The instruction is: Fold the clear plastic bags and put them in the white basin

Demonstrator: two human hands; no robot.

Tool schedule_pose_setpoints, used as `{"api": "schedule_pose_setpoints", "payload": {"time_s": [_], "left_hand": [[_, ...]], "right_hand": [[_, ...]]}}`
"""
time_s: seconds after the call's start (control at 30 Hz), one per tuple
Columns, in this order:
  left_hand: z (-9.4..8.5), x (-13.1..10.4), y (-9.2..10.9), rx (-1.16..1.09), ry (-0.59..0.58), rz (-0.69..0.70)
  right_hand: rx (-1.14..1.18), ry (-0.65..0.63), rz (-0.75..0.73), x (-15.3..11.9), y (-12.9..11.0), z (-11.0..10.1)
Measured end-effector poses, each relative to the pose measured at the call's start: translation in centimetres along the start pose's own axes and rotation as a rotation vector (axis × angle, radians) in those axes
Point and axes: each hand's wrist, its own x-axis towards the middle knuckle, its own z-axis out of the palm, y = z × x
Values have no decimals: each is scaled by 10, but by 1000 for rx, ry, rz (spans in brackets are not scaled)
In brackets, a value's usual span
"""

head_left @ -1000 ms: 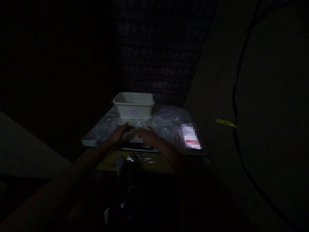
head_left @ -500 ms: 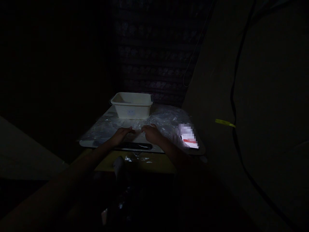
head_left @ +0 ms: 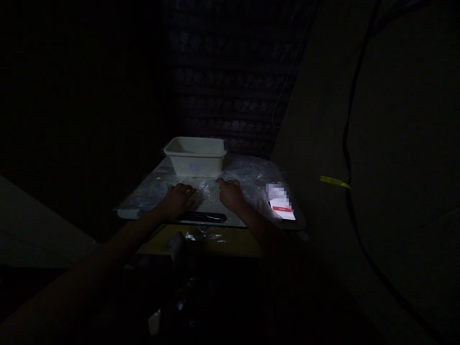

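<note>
A crinkled sheet of clear thin plastic (head_left: 251, 171) lies spread over the white-topped table with rounded corners (head_left: 235, 221), reaching to the left and right of the hands. The left hand (head_left: 176, 199) is low over its near middle, fingers bent and pointing right; whether they pinch any plastic is too dark to tell. The right hand (head_left: 230, 194) is just across a small gap, index finger stretched out to the far left and the others curled; I cannot tell if it grips the sheet either. Just beyond the hands, on the far side of the table, stands a cream rectangular plastic tub with dark side handles (head_left: 196, 165), upright. Along the near edge, beside the left hand, lies a long glossy black bar (head_left: 203, 217). At the right of the table rests a flat phone with a lit white-and-red screen (head_left: 282, 209)
</note>
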Motion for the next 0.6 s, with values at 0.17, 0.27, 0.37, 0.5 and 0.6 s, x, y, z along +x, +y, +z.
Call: {"api": "schedule_pose_setpoints", "payload": {"time_s": [0.17, 0.27, 0.37, 0.5, 0.6], "left_hand": [[16, -14, 2, 167, -88, 100], [23, -18, 4, 189, -128, 122], [27, -19, 5, 182, -148, 132], [29, -20, 5, 240, -179, 134], [29, -19, 6, 377, -240, 132]], "right_hand": [[-40, 28, -53, -3, -4, 3], [-40, 1, -221, -9, -14, 13], [-47, -52, -315, -15, -23, 24], [-70, -123, -321, -18, -24, 34], [-94, -170, -295, -17, -19, 37]]}}
